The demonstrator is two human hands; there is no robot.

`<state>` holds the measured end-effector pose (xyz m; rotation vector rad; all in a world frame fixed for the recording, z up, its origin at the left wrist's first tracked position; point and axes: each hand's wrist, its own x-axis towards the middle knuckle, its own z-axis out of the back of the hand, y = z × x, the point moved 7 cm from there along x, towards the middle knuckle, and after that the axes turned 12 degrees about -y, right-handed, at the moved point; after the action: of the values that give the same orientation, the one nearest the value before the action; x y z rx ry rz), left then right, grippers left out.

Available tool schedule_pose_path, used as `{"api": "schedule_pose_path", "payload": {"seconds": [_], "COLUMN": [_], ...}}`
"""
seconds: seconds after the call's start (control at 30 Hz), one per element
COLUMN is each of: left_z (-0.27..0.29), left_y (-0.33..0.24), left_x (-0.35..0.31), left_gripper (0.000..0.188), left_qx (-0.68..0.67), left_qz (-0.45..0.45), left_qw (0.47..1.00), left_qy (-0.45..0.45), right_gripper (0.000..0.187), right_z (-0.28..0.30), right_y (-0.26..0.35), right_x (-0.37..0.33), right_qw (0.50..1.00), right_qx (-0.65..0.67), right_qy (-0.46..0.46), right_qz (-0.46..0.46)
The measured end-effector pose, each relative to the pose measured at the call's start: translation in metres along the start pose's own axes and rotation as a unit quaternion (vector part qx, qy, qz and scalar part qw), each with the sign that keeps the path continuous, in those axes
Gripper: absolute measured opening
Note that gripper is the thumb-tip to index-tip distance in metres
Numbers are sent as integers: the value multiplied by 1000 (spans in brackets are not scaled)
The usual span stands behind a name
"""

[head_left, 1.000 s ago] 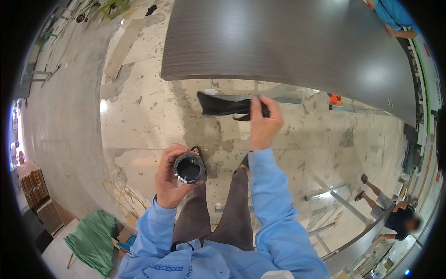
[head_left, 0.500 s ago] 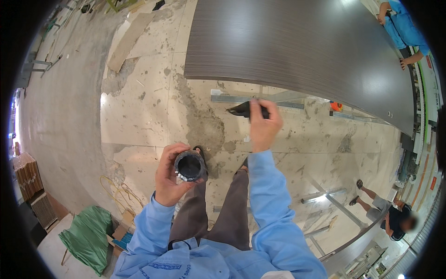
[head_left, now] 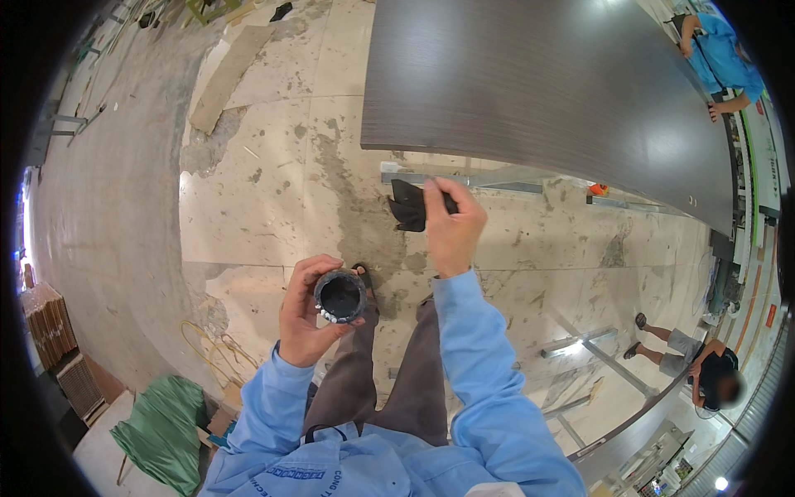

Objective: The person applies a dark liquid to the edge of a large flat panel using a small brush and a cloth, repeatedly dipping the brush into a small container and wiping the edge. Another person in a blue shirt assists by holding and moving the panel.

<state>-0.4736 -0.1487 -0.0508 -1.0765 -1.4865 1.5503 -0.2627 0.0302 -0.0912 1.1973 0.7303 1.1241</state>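
My left hand [head_left: 300,313] is wrapped round a small dark round pot [head_left: 341,320], held upright with its mouth facing up. White lumps cling to the pot's near left rim, and its inside looks dark. Out in front, my right hand [head_left: 457,230] pinches a crumpled black cloth [head_left: 408,207] between thumb and fingers. The cloth hangs to the left of that hand, apart from the pot. Beyond it lies the near edge of a large dark wood-grain panel [head_left: 530,91], which neither hand touches.
A person in blue [head_left: 722,62] has a hand on the panel's far right edge. Another person [head_left: 691,364] stands at lower right near metal frame bars [head_left: 617,369]. A green sheet [head_left: 161,427] and stacked brown boards [head_left: 48,323] lie at lower left.
My right hand has moved a little left, and the black cloth now hangs more spread out. The panel's left edge appears further right. My left hand and the pot have barely moved.
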Motion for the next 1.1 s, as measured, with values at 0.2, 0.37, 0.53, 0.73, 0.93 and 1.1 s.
{"api": "schedule_pose_path", "payload": {"seconds": [0.2,0.37,0.53,0.73,0.93,1.1], "left_z": [5,-10,-29,-50,-64,-84], "left_y": [-4,1,0,-8,-12,-11], "left_x": [8,12,10,10,7,4], "left_gripper": [81,79,78,76,76,77], "left_qx": [22,-10,6,20,29,39], "left_qz": [-3,18,5,23,6,21], "left_qw": [1000,1000,1000,999,999,998], "left_qy": [7,17,28,36,35,39], "right_gripper": [16,14,13,11,9,9], "right_z": [15,46,65,88,133,140], "right_y": [-8,-8,-15,-21,-49,-51], "right_x": [0,26,33,49,74,84], "right_qw": [999,996,995,992,991,988], "right_qx": [-16,-73,-37,-67,-32,-75], "right_qy": [-36,-36,-70,-108,-129,-113], "right_qz": [-17,32,-57,11,8,72]}}
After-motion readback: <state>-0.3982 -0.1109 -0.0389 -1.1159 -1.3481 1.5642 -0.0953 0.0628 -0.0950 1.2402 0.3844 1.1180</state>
